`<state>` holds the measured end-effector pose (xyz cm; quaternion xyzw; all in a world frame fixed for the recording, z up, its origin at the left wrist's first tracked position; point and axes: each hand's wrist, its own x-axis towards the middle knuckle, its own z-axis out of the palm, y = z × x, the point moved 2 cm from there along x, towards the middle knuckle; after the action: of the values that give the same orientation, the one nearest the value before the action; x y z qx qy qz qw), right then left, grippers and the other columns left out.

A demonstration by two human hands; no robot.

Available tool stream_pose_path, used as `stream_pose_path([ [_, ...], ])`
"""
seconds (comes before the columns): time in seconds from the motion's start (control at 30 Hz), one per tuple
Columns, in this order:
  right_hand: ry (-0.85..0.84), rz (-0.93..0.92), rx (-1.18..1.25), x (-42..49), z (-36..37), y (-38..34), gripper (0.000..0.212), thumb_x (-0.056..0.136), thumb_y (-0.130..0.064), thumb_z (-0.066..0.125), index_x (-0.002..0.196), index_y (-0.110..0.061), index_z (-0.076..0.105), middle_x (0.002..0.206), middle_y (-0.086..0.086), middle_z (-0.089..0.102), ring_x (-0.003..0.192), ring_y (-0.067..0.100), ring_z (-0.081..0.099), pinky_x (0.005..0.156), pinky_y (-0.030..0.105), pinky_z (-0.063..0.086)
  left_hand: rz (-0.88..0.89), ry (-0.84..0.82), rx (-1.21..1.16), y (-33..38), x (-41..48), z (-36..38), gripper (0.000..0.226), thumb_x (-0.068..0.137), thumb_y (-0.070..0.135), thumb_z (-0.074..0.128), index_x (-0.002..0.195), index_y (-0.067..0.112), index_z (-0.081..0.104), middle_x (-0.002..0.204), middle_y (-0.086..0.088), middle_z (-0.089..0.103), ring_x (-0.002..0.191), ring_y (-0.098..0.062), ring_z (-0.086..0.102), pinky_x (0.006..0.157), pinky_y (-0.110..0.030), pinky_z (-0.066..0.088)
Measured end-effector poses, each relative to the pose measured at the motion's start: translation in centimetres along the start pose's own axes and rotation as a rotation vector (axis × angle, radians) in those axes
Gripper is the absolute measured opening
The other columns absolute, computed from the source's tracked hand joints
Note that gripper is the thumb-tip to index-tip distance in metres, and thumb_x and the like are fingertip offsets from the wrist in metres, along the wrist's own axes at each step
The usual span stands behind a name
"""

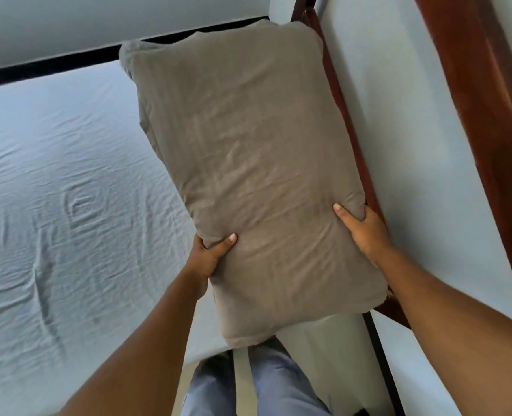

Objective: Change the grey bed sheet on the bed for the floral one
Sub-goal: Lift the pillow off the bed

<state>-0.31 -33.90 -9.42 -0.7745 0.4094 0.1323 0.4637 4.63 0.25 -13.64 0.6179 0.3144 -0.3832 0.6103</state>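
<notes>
While the left hand (209,256) and the right hand (365,232) clasp the brown pillow (248,175) by its sides, fingers probably curled beneath, the grey bed sheet (63,190) lies spread flat below, left of it; held near one end, the pillow may slip or knock the wooden headboard (392,313).

Inspection finds no legible text, label, brand, number or sign: none on the taupe pillow (248,175), the grey bed sheet (54,190) or the wall (398,115).
</notes>
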Motion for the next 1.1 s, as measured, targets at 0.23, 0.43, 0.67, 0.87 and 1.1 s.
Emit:
stream_pose_path([
  [0.23, -0.155, 0.066, 0.022, 3.3, 2.2, 0.6, 0.090, 0.077, -0.074, 0.070, 0.151, -0.031, 0.043, 0.134, -0.012, 0.057, 0.119, 0.012, 0.057, 0.104, 0.033, 0.044, -0.070, -0.060, -0.035, -2.7, 2.5, -0.3, 0.098, 0.064, 0.062, 0.086, 0.147, 0.037, 0.040, 0.137, 0.015, 0.058, 0.125, -0.013, 0.054, 0.111, -0.038, 0.039],
  [0.43, -0.227, 0.107, 0.066, 6.7, 3.0, 1.0, 0.111, 0.064, -0.081, 0.074, 0.156, -0.033, 0.035, 0.144, -0.010, 0.055, 0.124, 0.011, 0.056, 0.107, 0.033, 0.042, -0.164, -0.110, -0.122, -1.8, 3.9, 0.8, 0.084, 0.063, 0.074, 0.075, 0.133, 0.030, 0.058, 0.120, 0.006, 0.072, 0.111, -0.014, 0.066, 0.084, -0.032, 0.051],
  [0.67, -0.219, 0.106, 0.078, 8.0, 2.5, 1.4, 0.108, 0.060, -0.083, 0.074, 0.151, -0.034, 0.044, 0.140, -0.010, 0.059, 0.121, 0.010, 0.059, 0.105, 0.034, 0.043, -0.210, -0.097, -0.165, -1.3, 5.2, 2.2, 0.056, 0.068, 0.061, 0.074, 0.111, 0.026, 0.068, 0.098, 0.000, 0.079, 0.100, -0.018, 0.071, 0.080, -0.035, 0.054],
  [0.87, -0.254, 0.179, 0.085, 7.3, 1.5, -0.9, 0.100, 0.059, -0.082, 0.075, 0.140, -0.025, 0.059, 0.117, -0.007, 0.070, 0.106, 0.012, 0.066, 0.096, 0.033, 0.048, -0.227, -0.119, -0.245, -0.7, 4.3, 2.5, 0.071, 0.060, 0.060, 0.082, 0.118, 0.022, 0.068, 0.109, -0.008, 0.077, 0.105, -0.025, 0.072, 0.098, -0.044, 0.053],
  [1.1, -0.303, 0.181, 0.148, 4.2, 1.3, -5.6, 0.083, 0.068, -0.072, 0.077, 0.131, -0.019, 0.065, 0.107, -0.003, 0.072, 0.098, 0.014, 0.069, 0.074, 0.028, 0.051, -0.153, -0.050, -0.247, 3.6, 0.5, -0.8, 0.062, 0.067, 0.052, 0.082, 0.118, 0.019, 0.066, 0.107, -0.009, 0.077, 0.105, -0.025, 0.072, 0.100, -0.044, 0.053],
])
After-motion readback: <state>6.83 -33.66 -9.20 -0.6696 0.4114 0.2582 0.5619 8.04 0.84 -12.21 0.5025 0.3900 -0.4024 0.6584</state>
